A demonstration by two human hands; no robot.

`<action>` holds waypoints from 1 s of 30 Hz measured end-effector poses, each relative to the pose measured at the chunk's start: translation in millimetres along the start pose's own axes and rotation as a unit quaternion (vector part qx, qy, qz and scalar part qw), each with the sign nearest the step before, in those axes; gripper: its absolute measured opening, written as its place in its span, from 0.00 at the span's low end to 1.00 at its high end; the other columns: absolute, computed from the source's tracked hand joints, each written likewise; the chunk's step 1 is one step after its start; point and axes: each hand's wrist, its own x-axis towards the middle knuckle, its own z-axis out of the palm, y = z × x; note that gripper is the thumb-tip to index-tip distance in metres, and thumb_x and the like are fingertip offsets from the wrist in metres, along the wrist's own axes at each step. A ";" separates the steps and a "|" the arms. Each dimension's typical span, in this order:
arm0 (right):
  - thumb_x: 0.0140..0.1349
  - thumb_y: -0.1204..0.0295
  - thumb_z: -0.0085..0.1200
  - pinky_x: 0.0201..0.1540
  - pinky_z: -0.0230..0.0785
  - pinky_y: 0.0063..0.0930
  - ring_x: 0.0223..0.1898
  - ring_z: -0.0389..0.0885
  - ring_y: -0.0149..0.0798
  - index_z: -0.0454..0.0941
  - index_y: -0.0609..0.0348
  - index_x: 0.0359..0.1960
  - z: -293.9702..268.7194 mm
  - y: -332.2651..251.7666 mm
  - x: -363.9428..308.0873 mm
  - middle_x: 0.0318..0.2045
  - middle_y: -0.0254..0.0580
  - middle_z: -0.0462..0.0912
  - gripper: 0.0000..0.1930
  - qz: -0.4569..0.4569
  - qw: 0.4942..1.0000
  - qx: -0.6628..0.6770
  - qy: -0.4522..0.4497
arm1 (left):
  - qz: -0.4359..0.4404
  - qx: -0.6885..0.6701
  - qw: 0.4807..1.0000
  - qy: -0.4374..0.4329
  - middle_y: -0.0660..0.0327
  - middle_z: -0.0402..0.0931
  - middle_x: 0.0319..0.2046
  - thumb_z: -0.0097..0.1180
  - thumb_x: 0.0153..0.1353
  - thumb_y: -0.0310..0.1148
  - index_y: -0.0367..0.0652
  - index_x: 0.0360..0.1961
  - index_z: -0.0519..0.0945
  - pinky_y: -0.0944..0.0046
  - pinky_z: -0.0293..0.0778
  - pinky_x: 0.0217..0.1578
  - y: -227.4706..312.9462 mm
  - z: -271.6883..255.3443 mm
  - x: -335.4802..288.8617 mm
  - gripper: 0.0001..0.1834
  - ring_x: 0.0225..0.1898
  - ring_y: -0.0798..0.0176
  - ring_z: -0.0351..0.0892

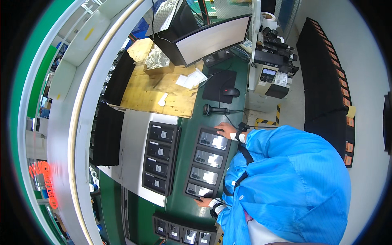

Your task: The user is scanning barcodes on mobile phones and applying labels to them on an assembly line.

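Note:
A black tray (pixel 205 162) lies on the green bench top, its several compartments each holding a flat, shiny phone-like device (pixel 208 158). At the tray's far end, my right hand (pixel 225 130) grips the corner, fingers laid over the rim. The near end is held by my left hand (pixel 203 201), whose fingertips reach partly under the edge. To the left, a second black tray (pixel 161 158) holds several dark devices with small white labels. One more black tray (pixel 183 230) with similar devices sits at the bottom of the view.
Beyond the trays are a handheld scanner (pixel 215 110), a mouse (pixel 231 92) on a black pad and a monitor (pixel 214 38). A yellowish board (pixel 139 87) bears papers and an open carton (pixel 158 68). A label printer (pixel 269 77) stands far right; a curved rail (pixel 75 122) runs along the left.

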 end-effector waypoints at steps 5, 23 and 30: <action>0.69 0.61 0.57 0.60 0.69 0.46 0.55 0.76 0.57 0.80 0.50 0.62 0.4 1.5 0.0 0.50 0.52 0.80 0.21 -0.040 0.999 0.024 0.024 | -0.007 0.000 1.000 -0.004 0.37 0.68 0.61 0.54 0.65 0.23 0.36 0.70 0.70 0.45 0.67 0.64 -0.1 -0.6 1.9 0.30 0.61 0.34 0.72; 0.70 0.61 0.55 0.61 0.68 0.46 0.56 0.76 0.55 0.79 0.47 0.64 1.5 1.2 0.8 0.50 0.49 0.80 0.22 -0.037 0.999 0.006 0.020 | -0.014 -0.027 1.000 -0.003 0.39 0.69 0.63 0.52 0.65 0.19 0.33 0.67 0.73 0.49 0.67 0.64 -0.1 1.9 2.9 0.27 0.62 0.38 0.73; 0.70 0.61 0.55 0.61 0.68 0.46 0.55 0.76 0.55 0.79 0.46 0.64 3.0 1.9 0.7 0.50 0.48 0.80 0.21 -0.004 1.000 -0.013 0.006 | -0.016 -0.020 1.000 0.007 0.39 0.69 0.62 0.52 0.65 0.18 0.33 0.66 0.74 0.49 0.68 0.63 -0.2 1.9 2.5 0.27 0.60 0.38 0.74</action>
